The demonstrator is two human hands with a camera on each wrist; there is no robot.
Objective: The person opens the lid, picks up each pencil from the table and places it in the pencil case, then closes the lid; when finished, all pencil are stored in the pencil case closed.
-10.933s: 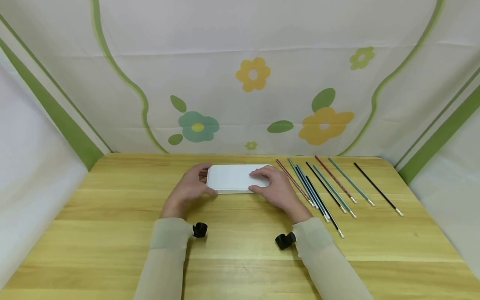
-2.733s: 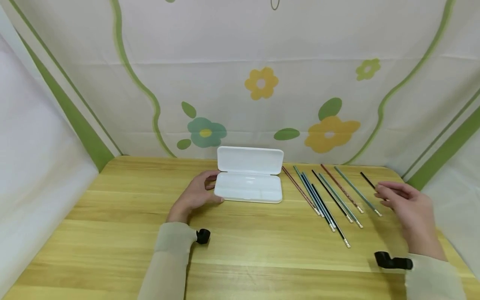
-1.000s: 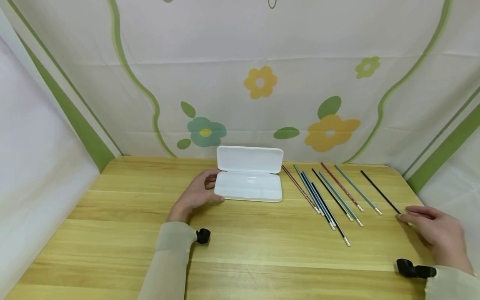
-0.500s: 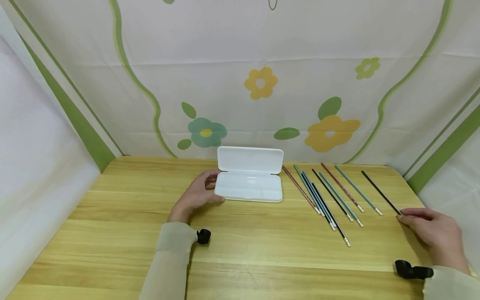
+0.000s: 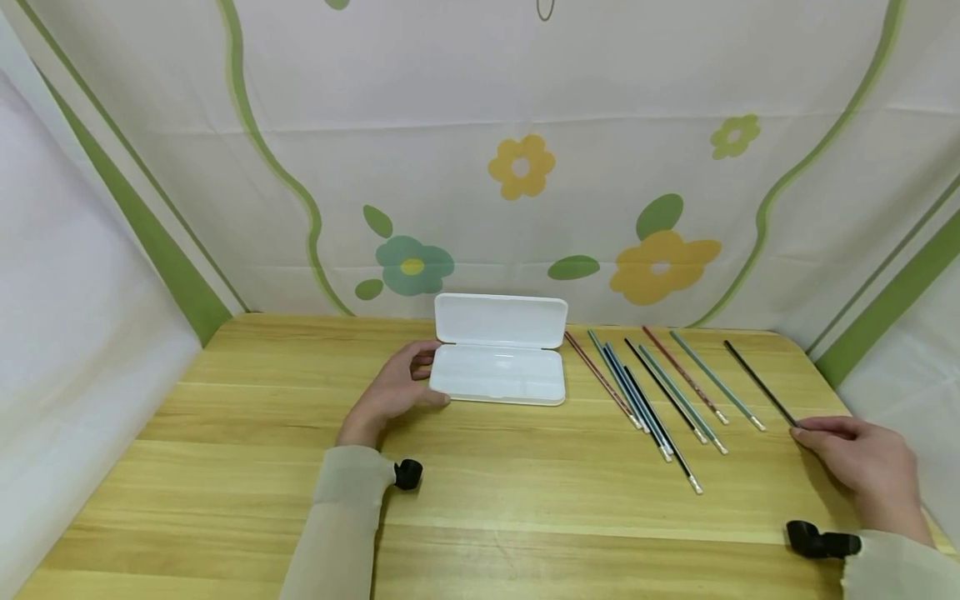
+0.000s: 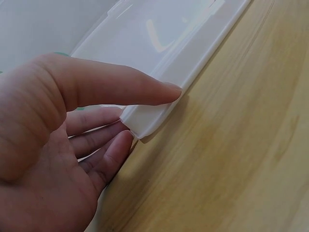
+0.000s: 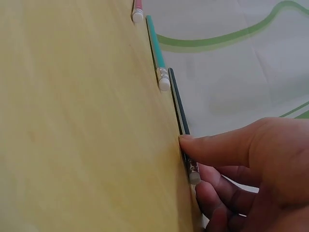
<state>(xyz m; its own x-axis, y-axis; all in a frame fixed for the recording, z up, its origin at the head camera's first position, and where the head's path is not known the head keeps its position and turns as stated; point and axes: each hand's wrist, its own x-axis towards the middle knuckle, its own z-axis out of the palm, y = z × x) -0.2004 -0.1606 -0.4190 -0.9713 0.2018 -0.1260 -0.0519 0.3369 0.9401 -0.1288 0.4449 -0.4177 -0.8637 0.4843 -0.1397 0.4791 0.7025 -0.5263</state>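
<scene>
A white pencil case [image 5: 497, 373] stands with its lid [image 5: 501, 321] raised at the back of the table, nothing inside it. My left hand [image 5: 392, 386] holds the case's left end; in the left wrist view, the thumb [image 6: 145, 89] lies over its front wall and the other fingers are against the end. At the far right, my right hand [image 5: 866, 458] pinches a black pencil [image 5: 759, 382] near its eraser end. The right wrist view has the white eraser [image 7: 194, 178] poking out below the thumb [image 7: 207, 147]. Most of this pencil seems to lie along the table.
Several pencils lie slanted between the case and my right hand, among them a red one [image 5: 684, 373], a green one [image 5: 717, 379] and a dark one [image 5: 663, 429]. Behind the wooden table [image 5: 480, 517] hangs a flowered cloth [image 5: 337, 150].
Earlier the case was closed under both hands; its lid is now up. My right hand went to the black pencil, then slid toward its eraser end. In the last half second little moved.
</scene>
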